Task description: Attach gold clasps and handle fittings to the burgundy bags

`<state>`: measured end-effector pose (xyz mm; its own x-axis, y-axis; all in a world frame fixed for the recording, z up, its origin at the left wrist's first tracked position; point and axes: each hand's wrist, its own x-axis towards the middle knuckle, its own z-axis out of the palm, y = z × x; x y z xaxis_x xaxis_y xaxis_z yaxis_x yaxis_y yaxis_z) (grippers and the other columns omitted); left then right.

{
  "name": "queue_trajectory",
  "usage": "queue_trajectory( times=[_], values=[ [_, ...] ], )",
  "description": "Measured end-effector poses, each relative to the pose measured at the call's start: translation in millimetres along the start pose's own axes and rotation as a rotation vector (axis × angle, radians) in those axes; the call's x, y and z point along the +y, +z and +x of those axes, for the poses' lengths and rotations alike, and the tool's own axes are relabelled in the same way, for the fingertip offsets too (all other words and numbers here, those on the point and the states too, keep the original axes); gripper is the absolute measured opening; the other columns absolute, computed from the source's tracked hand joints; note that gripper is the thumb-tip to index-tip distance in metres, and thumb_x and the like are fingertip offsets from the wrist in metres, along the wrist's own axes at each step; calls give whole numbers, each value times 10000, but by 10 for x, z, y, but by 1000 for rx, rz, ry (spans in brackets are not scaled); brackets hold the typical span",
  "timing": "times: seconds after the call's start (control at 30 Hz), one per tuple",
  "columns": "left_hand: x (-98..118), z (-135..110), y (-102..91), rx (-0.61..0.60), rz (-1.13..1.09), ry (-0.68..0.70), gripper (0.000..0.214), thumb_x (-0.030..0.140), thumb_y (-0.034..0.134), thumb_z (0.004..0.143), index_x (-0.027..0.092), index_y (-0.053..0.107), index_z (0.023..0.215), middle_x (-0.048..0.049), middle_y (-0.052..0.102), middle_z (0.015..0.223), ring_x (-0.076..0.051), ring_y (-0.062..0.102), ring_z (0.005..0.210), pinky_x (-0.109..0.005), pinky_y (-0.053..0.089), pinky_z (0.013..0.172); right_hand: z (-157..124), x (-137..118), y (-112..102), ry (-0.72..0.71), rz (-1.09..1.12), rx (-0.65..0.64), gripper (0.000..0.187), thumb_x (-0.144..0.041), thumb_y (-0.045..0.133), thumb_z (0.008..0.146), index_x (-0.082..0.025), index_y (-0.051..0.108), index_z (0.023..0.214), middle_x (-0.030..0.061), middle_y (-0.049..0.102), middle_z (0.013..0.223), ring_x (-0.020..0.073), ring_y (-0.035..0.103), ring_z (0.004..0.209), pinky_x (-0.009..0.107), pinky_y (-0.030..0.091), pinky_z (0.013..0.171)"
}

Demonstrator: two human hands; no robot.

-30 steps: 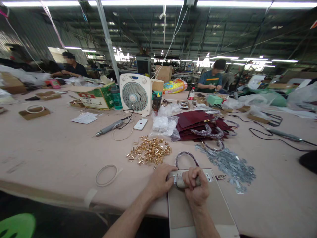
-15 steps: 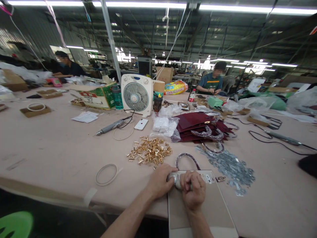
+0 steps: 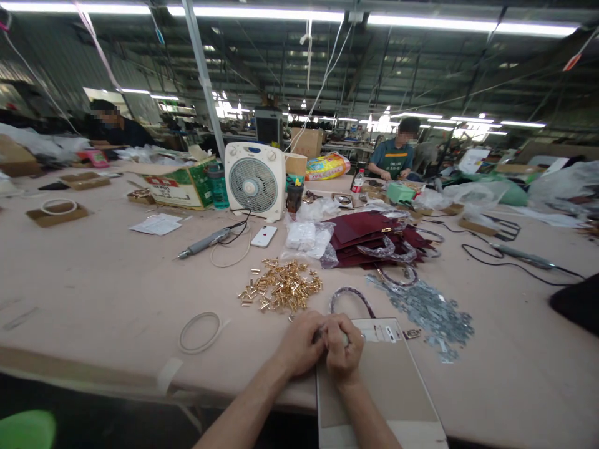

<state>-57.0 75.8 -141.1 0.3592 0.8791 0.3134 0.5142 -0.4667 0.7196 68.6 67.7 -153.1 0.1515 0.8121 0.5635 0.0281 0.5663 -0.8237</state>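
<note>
A flat beige bag panel (image 3: 397, 386) lies at the table's front edge, with a plastic-wrapped curved handle (image 3: 353, 293) sticking out beyond its far end. At the panel's far left corner, my right hand (image 3: 344, 349) is closed round a tool with a rounded pale handle (image 3: 345, 340); its tip is hidden. My left hand (image 3: 302, 343) meets it there, fingers curled in against the right hand, and what they grip is hidden. A small metal fitting (image 3: 412, 334) lies by the panel's far right corner. Gold metal fittings (image 3: 285, 285) are heaped beyond my left hand.
Grey metal plates (image 3: 435, 318) spread out at the right. Behind stand stacked burgundy bag panels (image 3: 360, 234), a white phone (image 3: 263, 236), an electric screwdriver (image 3: 203, 243) and a box fan (image 3: 255, 181). A tape ring (image 3: 199, 332) lies left. Two people work across the table.
My right hand has shifted left and turned, and now presses close against my left hand. The left fingers have curled in. The view has swung slightly right.
</note>
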Motion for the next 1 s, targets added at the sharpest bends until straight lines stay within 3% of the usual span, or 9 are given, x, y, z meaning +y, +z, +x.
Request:
queue_trajectory(
  times=[0.07,0.17,0.27,0.33,0.53,0.8,1.0],
  values=[
    [13,-11,3,-15,43,20,80,259,661,832,226,659,905,-43,677,950,-236,594,937,-345,444,848,63,-21,4,93,75,35,361,-357,580,990,-207,550,663,-35,470,558,117,430,499,251,349,489],
    [19,-23,6,-43,104,20,346,304,773,744,246,679,1071,-44,680,1053,-259,598,1017,-356,441,895,204,-51,-53,256,288,107,382,-412,585,989,-209,524,671,-75,394,500,83,333,413,208,261,406],
    [7,-21,2,-49,128,2,550,399,826,754,269,652,1259,-46,685,1121,-269,599,1062,-367,440,932,377,-58,-114,286,430,222,353,-437,605,972,-206,544,712,-95,368,480,64,302,382,176,235,383],
    [-2,-12,-3,-63,134,8,593,453,847,757,280,643,1287,-40,689,1126,-267,600,1066,-363,439,925,477,-44,-109,292,460,246,349,-446,622,960,-203,548,721,-100,364,473,57,296,374,164,231,378],
    [-49,11,38,-51,182,-16,417,541,845,764,215,660,946,-39,679,1000,-247,603,973,-335,432,835,609,36,27,428,428,56,372,-509,646,931,-205,540,746,-108,364,487,56,286,382,153,212,362],
    [-118,1,105,-21,133,-1,423,480,848,767,220,646,1031,-49,683,1049,-248,615,994,-340,436,868,497,-8,2,367,267,-142,419,-518,586,976,-204,532,704,-83,396,494,79,319,421,203,253,402],
    [-33,-1,73,-7,126,-19,318,389,849,734,223,651,919,-41,683,981,-240,620,941,-321,435,822,334,-13,-14,290,259,-107,411,-471,584,995,-204,529,688,-78,388,510,81,318,431,211,260,410]
  ],
)
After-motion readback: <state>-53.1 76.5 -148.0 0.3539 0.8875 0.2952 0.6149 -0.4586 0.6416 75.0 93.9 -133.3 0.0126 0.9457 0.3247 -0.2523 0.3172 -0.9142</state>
